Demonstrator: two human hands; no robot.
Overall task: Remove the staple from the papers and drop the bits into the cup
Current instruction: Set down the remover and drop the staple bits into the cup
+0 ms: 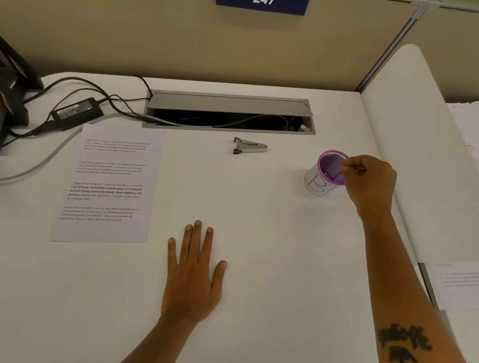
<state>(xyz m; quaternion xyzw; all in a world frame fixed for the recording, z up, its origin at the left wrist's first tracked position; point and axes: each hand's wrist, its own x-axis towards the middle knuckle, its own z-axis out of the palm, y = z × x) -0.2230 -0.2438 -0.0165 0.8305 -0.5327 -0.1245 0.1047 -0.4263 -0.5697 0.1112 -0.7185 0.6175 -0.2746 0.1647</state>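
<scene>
Risk first: my right hand (371,179) pinches something tiny over the cup (325,176) near the desk's (270,243) right edge; releasing off-centre drops it outside. Left hand (194,276) lies flat, papers (109,186) left.

Soft, even, warm-tinted light from overhead falls on the white desk (258,212), leaving only faint shadows beside the left hand (194,273) and under the right hand (371,182). No glare. Wide-angle bending curves the edges. The text on the paper (109,186) is slightly soft.
</scene>
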